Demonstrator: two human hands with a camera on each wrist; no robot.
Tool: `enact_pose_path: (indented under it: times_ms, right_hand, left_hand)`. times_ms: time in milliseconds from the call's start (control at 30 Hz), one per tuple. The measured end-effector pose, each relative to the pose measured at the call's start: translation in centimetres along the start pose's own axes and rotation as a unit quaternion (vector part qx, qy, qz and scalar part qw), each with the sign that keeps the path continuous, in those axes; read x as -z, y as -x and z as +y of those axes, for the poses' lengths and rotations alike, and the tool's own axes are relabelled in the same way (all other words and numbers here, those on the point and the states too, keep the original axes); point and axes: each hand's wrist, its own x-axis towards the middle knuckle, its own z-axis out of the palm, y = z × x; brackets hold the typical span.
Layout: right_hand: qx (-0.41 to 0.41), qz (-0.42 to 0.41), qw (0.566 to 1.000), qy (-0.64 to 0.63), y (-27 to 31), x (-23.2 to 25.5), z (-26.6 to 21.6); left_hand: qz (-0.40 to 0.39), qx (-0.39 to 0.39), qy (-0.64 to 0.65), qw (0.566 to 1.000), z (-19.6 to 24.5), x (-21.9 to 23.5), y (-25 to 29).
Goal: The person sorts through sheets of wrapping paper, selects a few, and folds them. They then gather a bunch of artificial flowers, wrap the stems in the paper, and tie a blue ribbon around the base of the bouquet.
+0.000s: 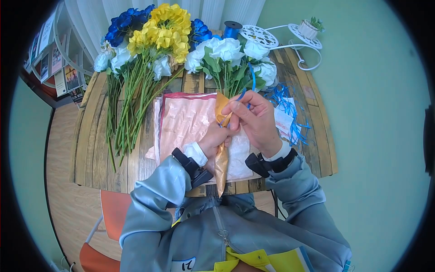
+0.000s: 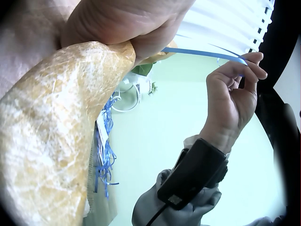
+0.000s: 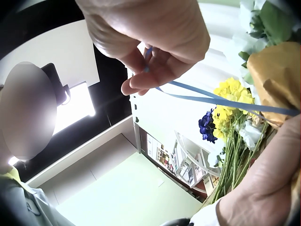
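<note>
A cone of brown wrapping paper (image 1: 220, 167) stands point toward the person at the table's front edge. The left hand (image 1: 215, 139) grips it round its middle; in the left wrist view that hand (image 2: 127, 23) closes on the paper (image 2: 51, 127). Above it, the right hand (image 1: 257, 119) pinches a blue ribbon (image 1: 252, 77). The ribbon (image 2: 207, 54) runs taut from the paper to the right hand (image 2: 233, 96) in the left wrist view. In the right wrist view the ribbon (image 3: 211, 99) stretches between the right hand (image 3: 155, 37) and the left hand (image 3: 263, 183).
Yellow flowers (image 1: 165, 29), blue flowers (image 1: 124, 25) and white roses (image 1: 226, 50) with long stems lie at the back. Pink paper sheets (image 1: 188, 118) lie under the hands. Cut blue ribbons (image 1: 290, 109) lie at the right, a ribbon spool (image 1: 232, 31) and white metal stand (image 1: 258, 36) behind.
</note>
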Motion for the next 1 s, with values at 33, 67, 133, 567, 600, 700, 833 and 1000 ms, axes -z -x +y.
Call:
enact_pose_path:
  times_ms: [33, 67, 133, 567, 600, 700, 833, 1000]
  right_hand:
    - [0.005, 0.016, 1.0, 0.022, 0.0, 0.0, -0.1]
    - [0.008, 0.031, 0.999, 0.043, -0.1, 0.0, -0.2]
    - [0.001, 0.039, 0.999, 0.035, -0.3, 0.4, -0.6]
    - [0.013, 0.04, 0.999, 0.03, -0.7, 0.9, -0.3]
    - [0.012, 0.039, 0.999, 0.03, -0.8, 0.8, -0.2]
    - [0.016, 0.029, 0.999, 0.034, -0.8, 0.7, -0.3]
    - [0.005, 0.047, 0.998, 0.032, -0.9, 1.0, -0.5]
    - [-0.024, 0.053, 0.998, 0.019, -1.2, 1.6, -0.2]
  left_hand:
    - [-0.002, 0.001, -0.007, 1.0, 0.2, -0.3, 0.1]
    - [-0.003, 0.002, -0.014, 1.0, 0.3, -0.4, 0.3]
    - [0.01, 0.014, 0.01, 1.0, 0.1, -0.3, 0.4]
    - [0.225, -0.272, -0.103, 0.93, -2.2, 0.5, 2.7]
    - [0.226, -0.272, -0.103, 0.93, -2.0, 0.8, 2.7]
    - [0.214, -0.276, -0.206, 0.914, -1.2, 1.3, 2.5]
    - [0.13, -0.281, -0.147, 0.939, -0.4, 1.9, 3.1]
    - [0.015, -0.237, -0.051, 0.97, 1.3, 2.1, 4.5]
